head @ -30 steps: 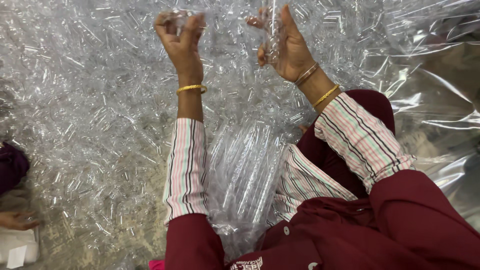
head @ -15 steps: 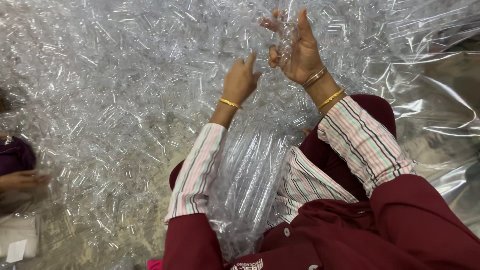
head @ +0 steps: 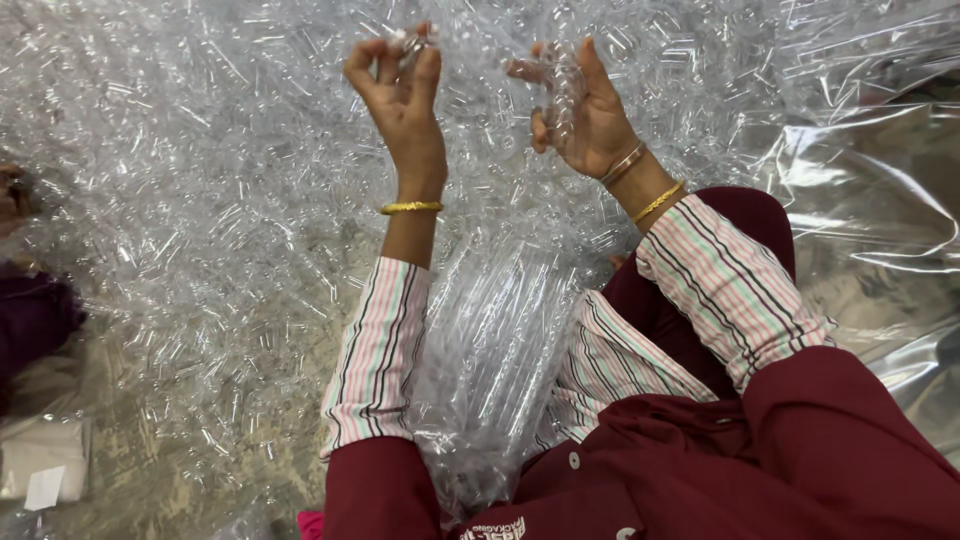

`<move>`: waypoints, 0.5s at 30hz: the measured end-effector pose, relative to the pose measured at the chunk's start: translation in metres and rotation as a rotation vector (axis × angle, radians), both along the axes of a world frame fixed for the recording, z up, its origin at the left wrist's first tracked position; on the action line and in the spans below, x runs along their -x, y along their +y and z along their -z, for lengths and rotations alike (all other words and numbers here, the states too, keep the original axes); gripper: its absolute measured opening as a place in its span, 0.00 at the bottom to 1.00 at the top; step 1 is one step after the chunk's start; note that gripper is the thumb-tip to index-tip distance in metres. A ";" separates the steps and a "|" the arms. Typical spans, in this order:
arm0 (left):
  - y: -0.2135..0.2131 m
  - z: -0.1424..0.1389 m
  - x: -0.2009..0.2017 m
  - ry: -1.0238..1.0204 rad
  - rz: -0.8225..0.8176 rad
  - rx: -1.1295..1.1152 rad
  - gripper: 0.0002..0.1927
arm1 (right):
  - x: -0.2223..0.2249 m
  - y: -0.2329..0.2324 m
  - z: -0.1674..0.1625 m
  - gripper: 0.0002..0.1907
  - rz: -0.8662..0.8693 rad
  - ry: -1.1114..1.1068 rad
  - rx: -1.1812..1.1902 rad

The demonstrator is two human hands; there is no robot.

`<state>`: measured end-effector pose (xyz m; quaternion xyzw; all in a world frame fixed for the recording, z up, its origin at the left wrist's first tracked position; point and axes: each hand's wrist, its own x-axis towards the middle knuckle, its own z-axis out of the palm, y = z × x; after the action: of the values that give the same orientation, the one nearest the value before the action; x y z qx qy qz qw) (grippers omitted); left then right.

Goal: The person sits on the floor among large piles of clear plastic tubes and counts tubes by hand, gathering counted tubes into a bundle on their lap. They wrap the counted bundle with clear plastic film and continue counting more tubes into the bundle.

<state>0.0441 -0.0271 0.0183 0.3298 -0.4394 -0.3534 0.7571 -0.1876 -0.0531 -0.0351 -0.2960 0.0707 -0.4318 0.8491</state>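
Glossy clear tubes [head: 415, 45] in left hand [head: 400, 95]

Heap of small tubes [head: 200, 200] spread across the floor ahead of the person. Both hands raised above it — left hand [head: 400, 100] beside right hand [head: 585, 115], apart. A bagful of tubes [head: 490, 340] lies between the forearms (against the lap); loose plastic sheet [head: 860, 200] at right.

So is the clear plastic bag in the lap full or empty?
Partly filled: clear plastic bag between the striped sleeves bulges with small clear tubes; how full, cannot tell.
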 end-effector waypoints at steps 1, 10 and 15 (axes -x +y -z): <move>0.005 -0.006 0.003 0.027 0.022 -0.010 0.23 | 0.001 0.001 0.000 0.36 0.014 -0.005 -0.011; 0.012 -0.014 0.014 0.048 0.147 0.041 0.32 | -0.001 0.008 0.005 0.34 -0.091 -0.016 0.041; 0.025 -0.001 0.014 0.231 0.345 -0.248 0.28 | 0.001 0.020 -0.004 0.33 -0.267 -0.213 0.028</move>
<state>0.0303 -0.0019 0.0190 0.2979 -0.3529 -0.5642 0.6845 -0.1886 -0.0334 -0.0313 -0.2672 -0.0656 -0.3452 0.8973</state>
